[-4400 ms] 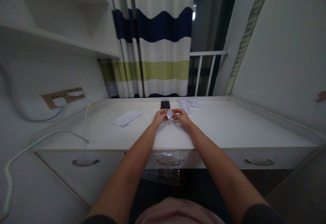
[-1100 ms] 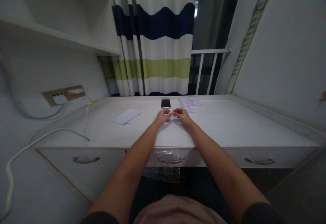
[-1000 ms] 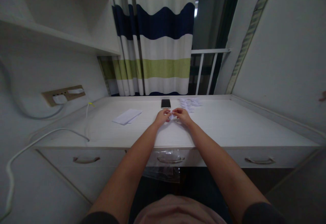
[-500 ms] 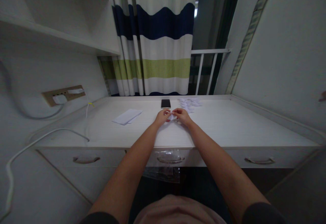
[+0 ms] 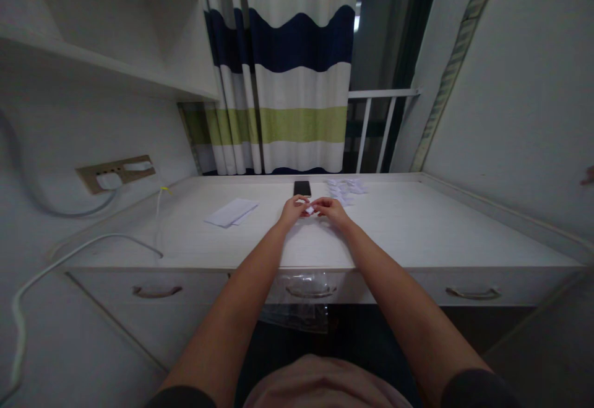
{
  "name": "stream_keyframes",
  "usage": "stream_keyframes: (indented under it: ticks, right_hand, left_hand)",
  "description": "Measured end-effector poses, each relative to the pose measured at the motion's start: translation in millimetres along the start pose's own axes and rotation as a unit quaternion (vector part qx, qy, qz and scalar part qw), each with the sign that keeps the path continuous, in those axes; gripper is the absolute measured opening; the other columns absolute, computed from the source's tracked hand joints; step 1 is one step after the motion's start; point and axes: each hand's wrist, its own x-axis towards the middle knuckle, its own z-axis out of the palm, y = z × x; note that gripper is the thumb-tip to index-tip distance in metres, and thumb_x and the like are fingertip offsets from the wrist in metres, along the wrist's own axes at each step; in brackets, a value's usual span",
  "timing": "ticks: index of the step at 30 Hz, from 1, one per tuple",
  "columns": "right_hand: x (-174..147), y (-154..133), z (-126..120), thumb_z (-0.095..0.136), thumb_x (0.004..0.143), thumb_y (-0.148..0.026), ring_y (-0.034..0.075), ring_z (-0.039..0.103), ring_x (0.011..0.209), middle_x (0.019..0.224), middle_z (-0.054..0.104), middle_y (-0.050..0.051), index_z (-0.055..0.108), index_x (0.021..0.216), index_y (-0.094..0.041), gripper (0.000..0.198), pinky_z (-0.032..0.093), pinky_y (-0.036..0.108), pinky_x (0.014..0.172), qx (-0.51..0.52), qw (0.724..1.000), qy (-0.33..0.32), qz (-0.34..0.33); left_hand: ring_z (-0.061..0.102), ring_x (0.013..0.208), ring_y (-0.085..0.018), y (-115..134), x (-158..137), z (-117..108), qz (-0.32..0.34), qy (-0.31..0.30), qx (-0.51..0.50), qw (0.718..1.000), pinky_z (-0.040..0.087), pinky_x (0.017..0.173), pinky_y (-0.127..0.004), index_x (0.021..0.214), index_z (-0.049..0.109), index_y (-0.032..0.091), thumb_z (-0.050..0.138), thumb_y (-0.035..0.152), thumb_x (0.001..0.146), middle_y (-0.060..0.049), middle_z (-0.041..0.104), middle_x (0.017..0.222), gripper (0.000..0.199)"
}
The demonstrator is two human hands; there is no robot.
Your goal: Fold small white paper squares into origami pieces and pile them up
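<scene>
While the fingers of your left hand (image 5: 290, 212) grasp a small folded paper (image 5: 310, 210) from its left side, the fingertips of your right hand (image 5: 332, 209) close on it from the right. The piece sits between your two hands, just above the white desk (image 5: 431, 228), and your fingers cover so much of it that its full shape cannot be told. Your thumbs and fingers are bent inward, and the hands nearly meet at the paper.

Just beyond your left hand, a dark phone (image 5: 302, 187) lies flat on the desk. Beyond your right hand and a little to its right, a group of white folded pieces (image 5: 346, 190) lies close together; your hand partly hides the nearest ones. Well apart on your left, white paper sheets (image 5: 231, 213) lie flat, one partly over another.

Your forearms cross the front edge of the desk, above a drawer handle (image 5: 310, 292) with a clear plastic bag (image 5: 297, 319) hanging about it. Farther out, a pale cable (image 5: 116, 236) curves over the left end of the desk, near a wall socket (image 5: 116, 174). Behind the desk hangs a striped curtain (image 5: 301, 86), with a white railing (image 5: 384, 93) to its right.
</scene>
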Motion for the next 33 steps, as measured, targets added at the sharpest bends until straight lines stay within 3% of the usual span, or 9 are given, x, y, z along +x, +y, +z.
stream_keyframes:
  ticks: [6,13,23,33]
  right_hand:
    - [-2.7,-4.1,1.0,0.071,0.055,-0.026,0.013,0.059,0.066,0.069,0.067,0.002,0.069,0.078,-0.018,0.025,0.048,0.027,0.064,0.016,1.000,0.008,0.012]
    - [-4.1,-8.0,1.1,0.071,0.057,-0.039,0.013,0.059,0.066,0.070,0.067,0.004,0.068,0.073,-0.017,0.028,0.047,0.027,0.065,0.024,0.998,0.057,0.015]
    - [-2.0,-7.1,2.0,0.072,0.053,-0.044,0.012,0.056,0.059,0.060,0.061,0.001,0.061,0.062,-0.017,0.030,0.046,0.026,0.059,0.022,0.997,0.070,0.022]
    - [-3.3,-7.9,1.9,0.072,0.051,-0.041,0.011,0.056,0.058,0.058,0.059,-0.001,0.058,0.063,-0.018,0.030,0.046,0.026,0.060,0.028,0.998,0.062,0.012]
  left_hand:
    - [0.059,0.053,-0.010,3.1,0.5,0.6,-0.032,0.017,-0.038,0.999,0.051,0.060,-0.026,0.079,0.060,0.012,0.066,0.020,0.069,-0.001,0.062,0.059,0.015]
    - [0.064,0.065,-0.013,7.2,-3.2,-0.3,-0.040,-0.046,-0.065,0.996,0.050,0.067,-0.027,0.089,0.063,0.011,0.065,0.021,0.071,-0.006,0.068,0.073,0.021]
    - [0.061,0.059,-0.012,1.1,1.3,0.0,-0.037,-0.029,-0.056,0.997,0.050,0.064,-0.026,0.075,0.063,0.009,0.068,0.027,0.069,-0.004,0.064,0.062,0.019]
    - [0.061,0.058,-0.011,0.9,-0.3,0.2,-0.022,-0.022,-0.029,0.999,0.049,0.058,-0.023,0.084,0.060,0.012,0.072,0.027,0.065,-0.003,0.064,0.065,0.027]
